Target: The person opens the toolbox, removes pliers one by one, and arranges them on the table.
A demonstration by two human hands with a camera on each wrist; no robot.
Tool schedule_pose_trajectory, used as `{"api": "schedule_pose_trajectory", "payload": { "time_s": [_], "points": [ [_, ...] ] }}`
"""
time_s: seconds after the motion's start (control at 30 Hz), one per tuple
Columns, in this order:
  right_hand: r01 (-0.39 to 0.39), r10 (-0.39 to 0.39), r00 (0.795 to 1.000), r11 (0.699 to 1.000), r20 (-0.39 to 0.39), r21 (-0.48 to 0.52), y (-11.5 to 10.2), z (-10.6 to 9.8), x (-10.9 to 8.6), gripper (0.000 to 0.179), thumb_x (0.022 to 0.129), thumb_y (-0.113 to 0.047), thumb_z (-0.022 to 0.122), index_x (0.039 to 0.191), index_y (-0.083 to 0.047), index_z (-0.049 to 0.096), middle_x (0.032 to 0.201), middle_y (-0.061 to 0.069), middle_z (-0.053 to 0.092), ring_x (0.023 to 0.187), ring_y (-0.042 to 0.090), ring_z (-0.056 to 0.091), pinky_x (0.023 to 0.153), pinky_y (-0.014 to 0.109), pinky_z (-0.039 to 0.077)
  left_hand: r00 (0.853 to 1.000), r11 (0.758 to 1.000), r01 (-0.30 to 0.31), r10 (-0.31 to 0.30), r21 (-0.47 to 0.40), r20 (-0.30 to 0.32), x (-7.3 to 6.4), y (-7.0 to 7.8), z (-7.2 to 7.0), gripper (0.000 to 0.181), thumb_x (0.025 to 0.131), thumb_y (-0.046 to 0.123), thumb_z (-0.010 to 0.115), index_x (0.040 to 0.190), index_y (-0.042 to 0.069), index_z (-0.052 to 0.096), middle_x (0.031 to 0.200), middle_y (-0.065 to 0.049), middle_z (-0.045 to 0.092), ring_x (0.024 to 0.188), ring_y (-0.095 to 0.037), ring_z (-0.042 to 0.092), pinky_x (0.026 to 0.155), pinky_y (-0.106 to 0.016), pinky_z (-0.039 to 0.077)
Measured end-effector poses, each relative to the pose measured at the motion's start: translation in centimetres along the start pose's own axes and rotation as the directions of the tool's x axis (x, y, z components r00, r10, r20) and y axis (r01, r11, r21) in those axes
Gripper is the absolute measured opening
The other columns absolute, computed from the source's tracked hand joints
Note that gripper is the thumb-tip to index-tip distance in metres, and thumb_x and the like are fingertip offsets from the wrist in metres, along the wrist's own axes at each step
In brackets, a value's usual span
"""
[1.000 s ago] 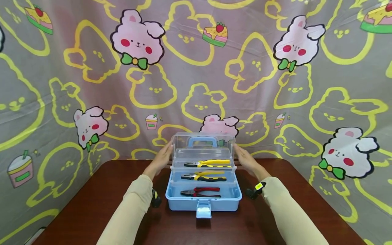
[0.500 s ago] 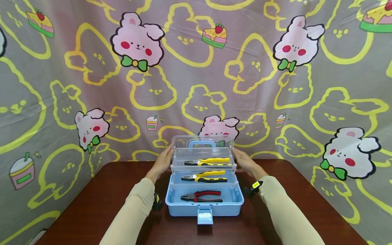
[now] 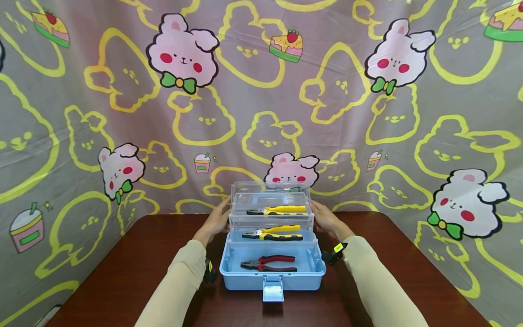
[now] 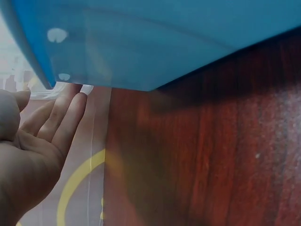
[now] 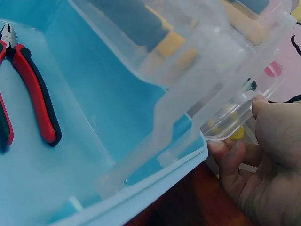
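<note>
A light blue toolbox point(image 3: 243, 282) stands on the table with its clear lid point(image 3: 237, 187) raised and two clear trays fanned out. Yellow-and-black pliers point(image 3: 282, 210) lie in the upper tray, and similar pliers point(image 3: 279, 237) in the lower one. Red-and-black pliers point(image 3: 278, 259) rest in the blue bottom. At the lid's left side is my left hand point(image 3: 216, 222), its fingers fairly straight; some fingertips are hidden behind the box in the left wrist view. My right hand point(image 5: 263, 160) pinches the lid's right edge between thumb and bent fingers.
The front latch point(image 3: 273, 293) hangs down over the dark wooden table point(image 3: 135, 263). A curtain point(image 3: 253, 100) printed with cartoon rabbits rises behind the table and along both sides. Wrist cameras sit below each hand.
The lid has tipped farther back and the trays spread, showing more of the red-and-black pliers. The box has slid slightly toward me. Both hands have come down a little with the lid.
</note>
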State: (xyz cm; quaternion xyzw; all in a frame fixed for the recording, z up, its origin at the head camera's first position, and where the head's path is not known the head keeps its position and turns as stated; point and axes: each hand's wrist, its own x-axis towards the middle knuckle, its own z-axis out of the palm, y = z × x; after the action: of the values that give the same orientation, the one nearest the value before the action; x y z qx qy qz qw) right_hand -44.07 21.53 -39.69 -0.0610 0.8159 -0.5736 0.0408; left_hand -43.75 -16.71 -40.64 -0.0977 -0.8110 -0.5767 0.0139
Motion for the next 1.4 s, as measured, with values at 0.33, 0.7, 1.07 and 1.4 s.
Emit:
{"api": "schedule_pose_trajectory", "payload": {
  "time_s": [0.33,0.7,1.07,1.4],
  "points": [
    [-0.013,0.013,1.0,1.0,0.006,-0.026,0.6,0.0,0.7,0.05,0.115,-0.035,0.037,0.162,-0.018,0.038,0.083,0.006,0.062,0.064,0.016,0.056,0.053,0.028,0.043,0.999,0.999,0.038,-0.038,-0.012,-0.009,-0.1,-0.5,0.4,0.06,0.112,0.012,0.047,0.166,0.029,0.027,0.114,-0.019,0.069,0.061,-0.017,0.058,0.058,-0.033,0.055],
    [-0.054,0.055,0.997,0.998,0.055,-0.014,1.7,0.2,1.1,0.047,0.114,-0.024,0.042,0.16,-0.012,0.04,0.08,0.006,0.058,0.067,0.017,0.054,0.057,0.028,0.044,0.998,0.998,0.06,-0.059,0.034,-0.011,-0.5,-1.0,0.6,0.057,0.11,0.009,0.051,0.164,0.015,0.032,0.127,-0.016,0.067,0.068,-0.016,0.058,0.062,-0.032,0.053],
    [-0.099,0.103,0.977,0.995,0.188,-0.03,2.9,0.4,0.6,0.055,0.115,-0.031,0.036,0.164,-0.006,0.026,0.144,0.024,0.055,0.115,0.033,0.064,0.094,0.053,0.054,0.995,0.995,0.096,-0.096,0.007,0.025,-0.6,-1.5,0.8,0.053,0.11,0.01,0.051,0.16,0.006,0.036,0.141,-0.021,0.059,0.092,-0.02,0.068,0.067,-0.034,0.056],
    [-0.138,0.156,0.972,0.985,0.178,-0.107,2.2,0.3,0.3,0.053,0.114,-0.033,0.041,0.161,-0.008,0.036,0.145,0.021,0.053,0.116,0.034,0.062,0.094,0.056,0.053,0.99,0.992,0.123,-0.123,0.009,0.066,-0.4,-1.6,0.8,0.051,0.112,0.018,0.048,0.159,0.0,0.036,0.147,-0.023,0.054,0.116,-0.032,0.064,0.08,-0.044,0.059]
  ]
}}
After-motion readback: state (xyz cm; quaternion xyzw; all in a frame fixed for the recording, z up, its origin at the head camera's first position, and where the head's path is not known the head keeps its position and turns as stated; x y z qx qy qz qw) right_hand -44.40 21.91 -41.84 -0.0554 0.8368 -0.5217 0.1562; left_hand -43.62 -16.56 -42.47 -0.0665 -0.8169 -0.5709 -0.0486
